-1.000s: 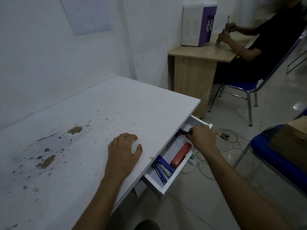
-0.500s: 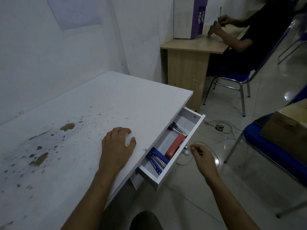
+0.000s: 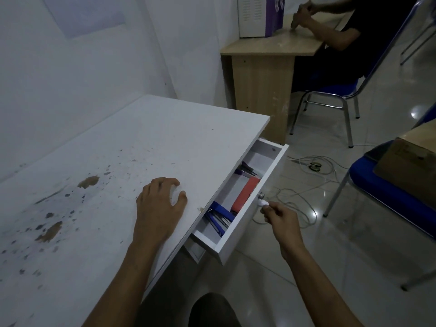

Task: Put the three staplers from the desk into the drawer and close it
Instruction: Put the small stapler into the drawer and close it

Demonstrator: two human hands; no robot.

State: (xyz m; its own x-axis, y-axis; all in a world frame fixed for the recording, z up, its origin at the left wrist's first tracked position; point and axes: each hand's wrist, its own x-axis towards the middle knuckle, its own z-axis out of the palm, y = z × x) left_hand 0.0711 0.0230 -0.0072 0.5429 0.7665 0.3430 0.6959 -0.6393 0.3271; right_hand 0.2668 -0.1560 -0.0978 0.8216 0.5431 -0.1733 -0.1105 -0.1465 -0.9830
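The white drawer [image 3: 250, 218] stands pulled out from under the stained white desk [image 3: 118, 166]. Inside it lie a red stapler [image 3: 245, 193] in the middle, a blue stapler [image 3: 218, 217] at the near end and a dark purple stapler [image 3: 245, 169] at the far end. My right hand [image 3: 282, 219] is in front of the drawer, its fingertips pinched on the small white drawer knob [image 3: 263, 202]. My left hand [image 3: 159, 208] rests palm down on the desk near its edge, fingers spread, holding nothing.
A wooden desk [image 3: 266, 74] stands beyond, with a white and purple box [image 3: 259, 15] and a seated person [image 3: 342, 36] on a blue chair. Cables and scissors [image 3: 313, 166] lie on the tiled floor. A blue chair [image 3: 387, 192] with a cardboard box [image 3: 410, 166] stands at right.
My right hand left the far end of the drawer, where the dark stapler now lies, dropped to the drawer front and took the knob. My left hand stayed put.
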